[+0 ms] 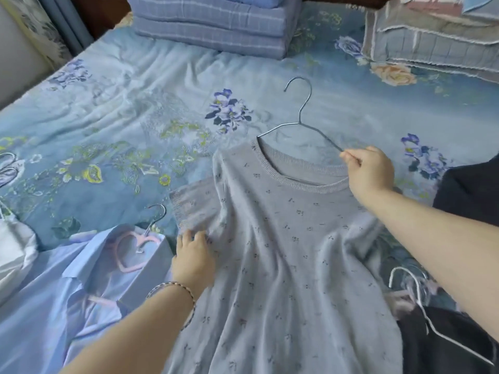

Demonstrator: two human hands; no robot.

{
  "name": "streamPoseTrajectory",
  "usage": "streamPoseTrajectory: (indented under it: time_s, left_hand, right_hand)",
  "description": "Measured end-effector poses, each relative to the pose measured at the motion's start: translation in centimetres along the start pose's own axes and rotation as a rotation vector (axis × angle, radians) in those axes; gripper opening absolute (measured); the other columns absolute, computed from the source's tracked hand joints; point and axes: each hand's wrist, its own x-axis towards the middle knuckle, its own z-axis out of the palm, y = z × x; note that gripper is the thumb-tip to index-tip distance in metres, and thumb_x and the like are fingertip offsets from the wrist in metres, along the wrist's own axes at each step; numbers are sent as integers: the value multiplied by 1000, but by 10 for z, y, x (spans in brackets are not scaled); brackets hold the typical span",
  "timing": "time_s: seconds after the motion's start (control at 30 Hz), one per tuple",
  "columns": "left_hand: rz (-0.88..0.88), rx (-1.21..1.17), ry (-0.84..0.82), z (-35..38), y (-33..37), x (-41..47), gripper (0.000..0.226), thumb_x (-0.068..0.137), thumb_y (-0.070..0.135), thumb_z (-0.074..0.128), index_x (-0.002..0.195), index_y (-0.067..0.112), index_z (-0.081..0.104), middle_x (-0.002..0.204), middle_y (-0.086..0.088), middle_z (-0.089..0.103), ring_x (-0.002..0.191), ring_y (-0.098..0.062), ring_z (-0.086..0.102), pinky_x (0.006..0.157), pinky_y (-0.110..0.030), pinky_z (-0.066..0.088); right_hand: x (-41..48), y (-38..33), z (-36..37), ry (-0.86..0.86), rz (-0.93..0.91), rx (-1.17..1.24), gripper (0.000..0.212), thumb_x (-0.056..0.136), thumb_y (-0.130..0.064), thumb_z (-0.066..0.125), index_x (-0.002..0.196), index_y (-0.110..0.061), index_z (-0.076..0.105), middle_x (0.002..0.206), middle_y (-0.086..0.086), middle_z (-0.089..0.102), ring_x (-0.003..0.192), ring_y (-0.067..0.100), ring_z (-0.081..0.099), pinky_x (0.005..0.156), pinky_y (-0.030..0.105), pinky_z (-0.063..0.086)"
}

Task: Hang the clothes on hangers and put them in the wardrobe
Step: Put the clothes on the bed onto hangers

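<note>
A grey knit top (283, 252) lies flat on the flowered bed (121, 103), filling the middle and lower centre of the frame, neckline toward the top. A wire hanger (299, 123) sits partly inside the neck opening, its hook pointing up the bed. The right hand (370, 171) is at the collar's right side, its fingers (351, 157) pinching the hanger's bare right arm. The left hand (193, 255) rests on the cloth just below the left sleeve, fingers close together and bent down; whether they grip or only press, I cannot tell. A pale blue shirt (54, 292) with a pink hanger (128, 269) lies at lower left, a dark garment (445, 346) at lower right, and folded blankets (210, 25) at top centre.
</note>
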Motion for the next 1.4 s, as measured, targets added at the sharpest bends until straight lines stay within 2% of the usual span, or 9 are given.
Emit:
streamPoseTrajectory:
  time_s: [0.13, 0.3, 0.43, 0.67, 0.8, 0.97, 1.1, 1.27, 1.4]
  left_hand:
    - [44, 227, 36, 9, -13, 40, 66, 93, 8, 37, 150, 15, 4, 158, -4, -3, 145, -34, 1, 112, -46, 27]
    - [56, 160, 33, 8, -18, 64, 97, 83, 4, 51, 148, 31, -16, 156, -2, -24, 146, -34, -7, 112, -46, 26]
    - [-100, 39, 113, 8, -16, 74, 110, 74, -3, 60, 147, 14, -20, 153, -15, -27, 145, -33, -6, 115, -42, 19]
    - [-125, 139, 48, 18, -16, 89, 92, 81, 12, 56, 146, -4, -7, 155, -24, -5, 145, -38, -2, 117, -40, 10]
    - [-144, 161, 44, 15, -11, 88, 91, 83, 14, 56, 147, -2, -7, 156, -20, -6, 146, -35, -1, 116, -41, 16]
    - [-154, -21, 129, 3, -7, 64, 51, 83, 9, 56, 129, -4, 38, 134, -25, 39, 125, -39, 40, 99, -45, 38]
    - [-206, -254, 59, 8, -4, 16, 36, 93, 25, 49, 121, 2, 48, 121, -20, 55, 111, -35, 52, 83, -37, 39]
    - [-141, -196, -74, 16, -6, -24, 23, 89, 15, 54, 68, 13, 45, 80, -12, 56, 91, -35, 61, 64, -29, 34]
    - [-184, -162, 83, -5, -23, -35, 8, 90, 9, 50, 88, 2, 46, 99, -25, 57, 93, -40, 55, 71, -36, 36]
  right_hand:
    - [36, 17, 11, 63, 44, -51, 27, 95, -24, 49, 110, -16, 70, 114, 14, 59, 103, 37, 55, 88, 39, 42]
    - [87, 13, 6, 93, 15, -79, 31, 95, -19, 45, 115, -8, 66, 122, 18, 59, 112, 32, 54, 90, 27, 38]
    - [127, 4, -1, 132, 103, -77, 33, 95, -20, 44, 118, -8, 64, 123, 18, 61, 115, 28, 55, 94, 29, 40]
    - [108, -3, 58, -157, 195, -12, 55, 96, -16, 48, 145, -6, 24, 145, 15, 37, 132, 29, 39, 106, 31, 29]
    - [38, 15, 80, -251, 145, -88, 53, 92, -3, 42, 143, -6, 26, 144, 16, 32, 130, 31, 37, 105, 35, 31]
    - [-102, 45, 63, -537, 498, -276, 59, 95, -29, 44, 144, -5, 20, 148, 17, 24, 137, 32, 26, 106, 39, 32]
    - [-184, 61, 39, -498, 550, -347, 74, 93, -46, 43, 147, -5, 12, 153, 22, 10, 142, 35, 12, 114, 41, 18]
    - [-190, 61, 27, -474, 651, -434, 68, 89, -52, 49, 139, -9, 32, 142, 26, 28, 133, 41, 23, 111, 48, 20]
    - [-181, 75, 14, -565, 589, -354, 39, 88, -31, 60, 121, -13, 49, 134, 19, 37, 124, 38, 37, 97, 43, 41]
